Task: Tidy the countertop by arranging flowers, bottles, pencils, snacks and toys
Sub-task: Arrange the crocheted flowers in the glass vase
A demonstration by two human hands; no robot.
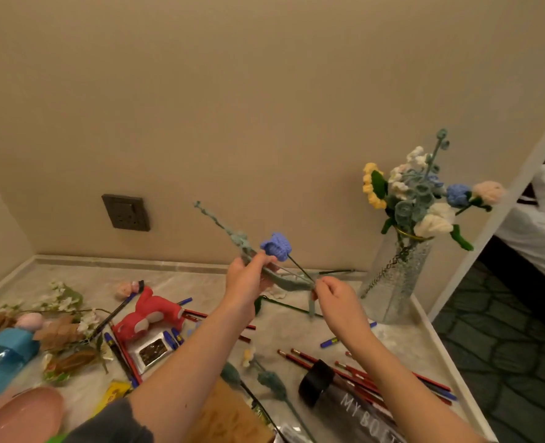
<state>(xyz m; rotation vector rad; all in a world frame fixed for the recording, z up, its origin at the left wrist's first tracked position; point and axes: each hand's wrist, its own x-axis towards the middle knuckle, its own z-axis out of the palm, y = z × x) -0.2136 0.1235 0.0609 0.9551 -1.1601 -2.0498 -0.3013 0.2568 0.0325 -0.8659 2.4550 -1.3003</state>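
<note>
Fingers [262, 259] of your left hand [247, 282] clamp the stems [292, 276] beside the blue crochet rose [277, 246]; your right hand [336, 297] pinches their lower ends, above the worktop [175, 279], left of the glass vase [392, 282]. They look light and bendy, so grip the stems, never the soft heads.

blue crochet flower [277, 246], aloft, stem tilted

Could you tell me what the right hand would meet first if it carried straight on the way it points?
Probably the left hand, gripping the other end of the green stems that the right hand pinches, though depth is unclear.
</note>
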